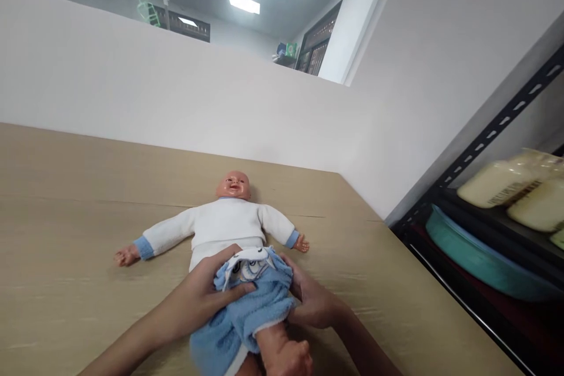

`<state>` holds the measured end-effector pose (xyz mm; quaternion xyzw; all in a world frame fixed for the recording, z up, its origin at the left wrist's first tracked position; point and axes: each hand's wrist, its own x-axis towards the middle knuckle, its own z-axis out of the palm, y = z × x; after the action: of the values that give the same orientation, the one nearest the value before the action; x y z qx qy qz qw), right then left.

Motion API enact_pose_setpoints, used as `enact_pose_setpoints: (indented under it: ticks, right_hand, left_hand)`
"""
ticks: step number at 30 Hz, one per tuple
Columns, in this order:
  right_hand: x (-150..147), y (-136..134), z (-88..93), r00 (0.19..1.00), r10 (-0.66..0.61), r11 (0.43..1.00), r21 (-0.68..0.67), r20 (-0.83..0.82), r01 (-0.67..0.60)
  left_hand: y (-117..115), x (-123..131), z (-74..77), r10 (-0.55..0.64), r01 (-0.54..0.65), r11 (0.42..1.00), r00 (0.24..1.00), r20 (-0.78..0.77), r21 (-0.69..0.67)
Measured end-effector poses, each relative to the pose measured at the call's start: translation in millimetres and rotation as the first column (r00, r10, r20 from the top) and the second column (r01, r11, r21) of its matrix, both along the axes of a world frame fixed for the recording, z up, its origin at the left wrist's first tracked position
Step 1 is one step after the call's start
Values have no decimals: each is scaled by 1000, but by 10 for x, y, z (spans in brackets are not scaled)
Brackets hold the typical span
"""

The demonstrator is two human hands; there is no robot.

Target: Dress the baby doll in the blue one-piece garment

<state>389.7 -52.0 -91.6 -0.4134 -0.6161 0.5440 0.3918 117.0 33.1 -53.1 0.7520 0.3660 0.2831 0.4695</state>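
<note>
A baby doll lies on its back on the wooden table, arms spread, in a white top with blue cuffs. Fluffy light-blue pants cover its hips and legs, and a white printed diaper shows at the waist. My left hand grips the pants' waistband at the doll's left hip, fingers curled over the cloth. My right hand holds the waistband on the other side, its fingers tucked under the fabric. One bare doll foot points toward me.
A white partition wall stands behind the table. At the right is a black metal shelf holding a teal round basin and cream-coloured bottles. The table's right edge runs close to the shelf.
</note>
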Motion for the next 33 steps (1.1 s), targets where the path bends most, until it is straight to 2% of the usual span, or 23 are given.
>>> enact_pose_setpoints:
  ticks: [3, 6, 10, 14, 19, 21, 24, 27, 31, 33]
  right_hand:
    - [-39, -50, 116, 978, -71, 993, 110, 196, 50]
    - [-109, -133, 210, 927, -156, 966, 249, 342, 71]
    - [-150, -209, 185, 885, -209, 955, 282, 416, 93]
    - [-152, -238, 187, 918, -127, 979, 199, 377, 53]
    - [-54, -224, 277, 977, 2, 1000, 21, 213, -7]
    - [-7, -163, 265, 993, -5, 1000, 14, 120, 3]
    - [-2, 6, 190, 981, -185, 980, 83, 66, 179]
    - [-47, 224, 61, 922, -368, 925, 143, 119, 351]
    - [-122, 536, -102, 826, -539, 839, 194, 166, 509]
    - [-180, 671, -131, 819, -548, 835, 165, 169, 525]
  left_hand:
    - [13, 37, -50, -24, 24, 997, 1000, 2, 78]
    - [4, 95, -5, -72, 68, 985, 997, 25, 159]
    - [-24, 152, 82, -121, 111, 978, 992, 43, 176]
    - [-22, 168, 67, -118, 111, 980, 992, 34, 163]
    - [-29, 179, 99, -164, 154, 979, 984, 70, 131]
    - [-39, 171, 143, -177, 164, 975, 981, 81, 148]
    - [-43, 122, 175, -70, 62, 950, 997, 16, 307]
    - [-12, 57, 137, 85, -47, 907, 994, -74, 419]
    - [136, 29, 50, 145, -92, 952, 976, -162, 292]
    - [255, 41, 29, 162, -125, 956, 980, -119, 266]
